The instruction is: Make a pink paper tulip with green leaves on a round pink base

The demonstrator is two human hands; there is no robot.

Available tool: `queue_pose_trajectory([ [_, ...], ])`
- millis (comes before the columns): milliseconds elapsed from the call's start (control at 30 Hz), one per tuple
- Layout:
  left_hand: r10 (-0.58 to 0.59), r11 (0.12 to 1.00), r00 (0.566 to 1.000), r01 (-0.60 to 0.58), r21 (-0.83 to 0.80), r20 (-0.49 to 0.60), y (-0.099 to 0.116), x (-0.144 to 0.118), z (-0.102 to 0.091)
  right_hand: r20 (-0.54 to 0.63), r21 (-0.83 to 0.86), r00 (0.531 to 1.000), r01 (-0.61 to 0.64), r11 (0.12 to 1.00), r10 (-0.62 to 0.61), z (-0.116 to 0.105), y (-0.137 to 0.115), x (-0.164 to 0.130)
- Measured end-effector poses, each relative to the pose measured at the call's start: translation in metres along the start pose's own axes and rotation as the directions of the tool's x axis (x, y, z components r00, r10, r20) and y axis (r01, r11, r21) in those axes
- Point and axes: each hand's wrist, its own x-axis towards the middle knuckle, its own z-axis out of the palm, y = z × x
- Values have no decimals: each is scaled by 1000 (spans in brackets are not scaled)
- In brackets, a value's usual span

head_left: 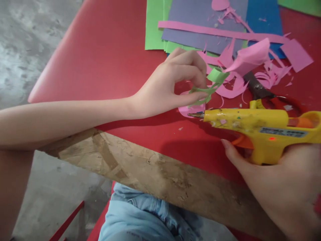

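My left hand (173, 83) pinches a small green paper cutout (210, 85) between thumb and fingers, just above the red table (105, 57). My right hand (281, 187) grips a yellow hot glue gun (258, 127), with a finger on its orange trigger. The gun's metal nozzle (195, 114) points left, just below the green cutout. A pink paper piece (188, 108) lies on the table under the cutout and nozzle.
Sheets of green, purple and blue paper (200, 26) lie stacked at the far side, strewn with pink strips and scraps (250, 57). Scissors with red handles (265, 92) lie behind the glue gun. The table's bare wooden edge (155, 170) runs above my jeans-clad knees (140, 214).
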Motion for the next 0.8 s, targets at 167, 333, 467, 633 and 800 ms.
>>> queue_pose_trajectory([
  [167,-33,998,999,33,-53,-6,1,1,1,-23,20,992,122,992,-121,-2,0,4],
  [333,-20,998,1000,21,-64,17,1,1,0,-137,241,949,309,920,-283,-3,-7,8],
  [467,16,999,999,-14,-35,46,0,0,-1,-59,270,912,407,873,-407,-4,4,7],
  [633,-3,1000,998,5,-27,60,5,-1,-3,43,345,937,312,885,-347,-5,14,7],
  [800,-91,992,989,101,-79,112,11,-1,-6,-138,89,874,480,873,-466,-7,12,17],
])
